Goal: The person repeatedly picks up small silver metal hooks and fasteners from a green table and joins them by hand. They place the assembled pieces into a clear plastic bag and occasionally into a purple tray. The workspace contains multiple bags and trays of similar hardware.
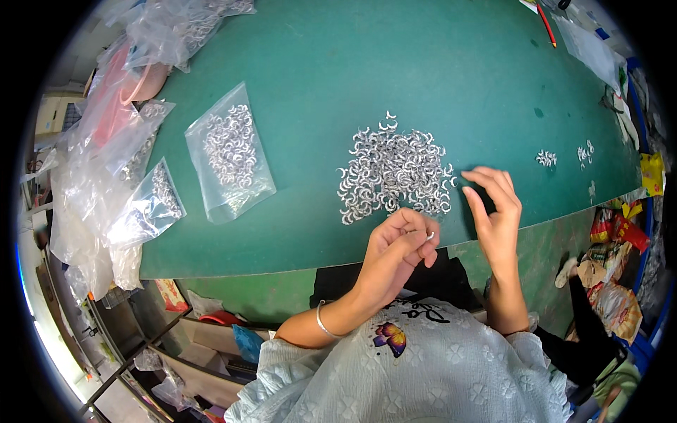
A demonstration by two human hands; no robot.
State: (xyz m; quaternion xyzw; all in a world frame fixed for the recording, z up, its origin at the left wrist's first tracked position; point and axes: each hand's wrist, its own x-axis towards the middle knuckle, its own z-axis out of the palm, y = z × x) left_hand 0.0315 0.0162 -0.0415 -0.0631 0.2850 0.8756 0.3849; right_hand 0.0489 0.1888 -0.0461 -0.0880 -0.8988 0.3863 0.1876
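Observation:
A broad heap of small curved silver metal pieces (395, 169) lies on the green tabletop in front of me. At the heap's near edge, my left hand (398, 247) is closed, with one small curved metal piece (430, 237) pinched at the fingertips. My right hand (499, 208) hovers just right of the heap, thumb and fingers apart, and nothing shows between them. Its fingertips are close to the heap's right edge but do not appear to touch it.
Left of the heap lies a clear bag (233, 151) of similar pieces, with a smaller bag (159, 201) beside it. A pink basket (144, 83) and plastic bags crowd the far left. Two small clusters (546, 158) sit at right. A red pencil (546, 27) lies far right.

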